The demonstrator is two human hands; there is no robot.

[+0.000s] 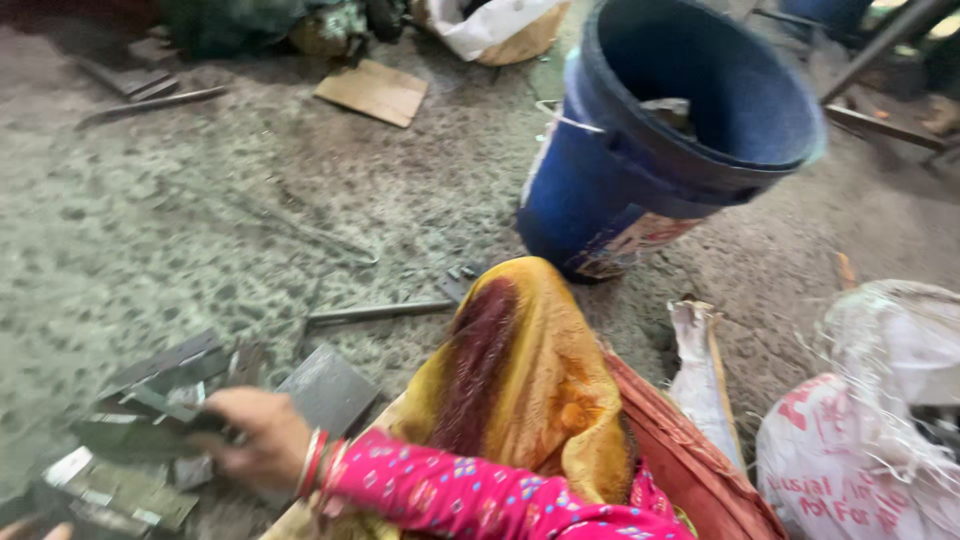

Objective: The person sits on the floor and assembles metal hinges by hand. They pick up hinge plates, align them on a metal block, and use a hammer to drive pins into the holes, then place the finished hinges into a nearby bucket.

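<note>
One hand (255, 435), fingers pinching a flat grey plate (130, 430), near a blue bucket (640, 160) with a coloured label

Pink sleeve (450, 490) printed with small blue and yellow dots. Red and white bangles (316, 463) at the wrist. Yellow-orange draped cloth (530, 380) with a dark red streak; red cloth edge (690, 460) beside it.

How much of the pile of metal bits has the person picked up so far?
Done: the blue bucket already holds something pale, too blurred to identify. In hand: one hand, with bangles at the wrist, grips a flat dark metal piece. Left: more flat metal plates lie on the gritty floor. Which hand it is cannot be told.
</note>
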